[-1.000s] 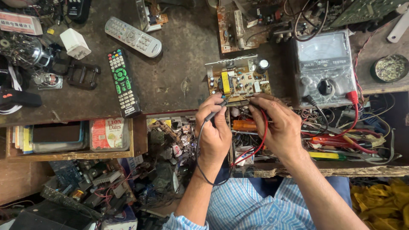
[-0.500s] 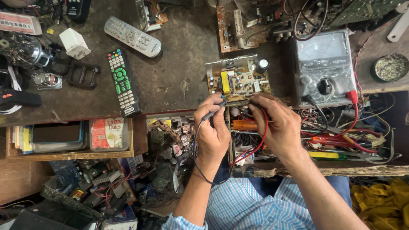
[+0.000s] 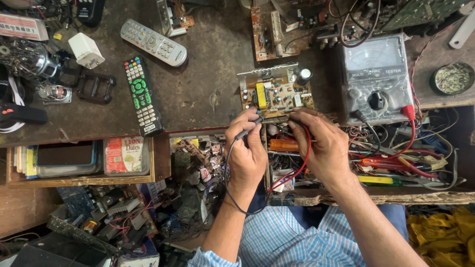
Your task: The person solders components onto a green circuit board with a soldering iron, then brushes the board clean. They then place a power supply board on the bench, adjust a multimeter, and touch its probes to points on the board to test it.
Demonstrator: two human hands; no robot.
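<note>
I watched two hands work one small tan circuit board [image 3: 277, 91] beside the grey analogue meter [image 3: 376, 79] — left hand [image 3: 247, 155] pinched the black probe [image 3: 250, 126], right hand [image 3: 324, 148] the red-wired probe [image 3: 297, 121] — two remote controls [image 3: 141, 96] lay further left.

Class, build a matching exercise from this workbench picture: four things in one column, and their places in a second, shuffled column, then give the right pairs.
Things
1. black remote with green buttons
2. grey analogue meter
3. small tan circuit board
4. black test probe

Places
A. in the left hand
B. right of the board
C. just above both hands
D. left part of the bench, below a white remote

Pairs: 1-D, 2-B, 3-C, 4-A
</note>
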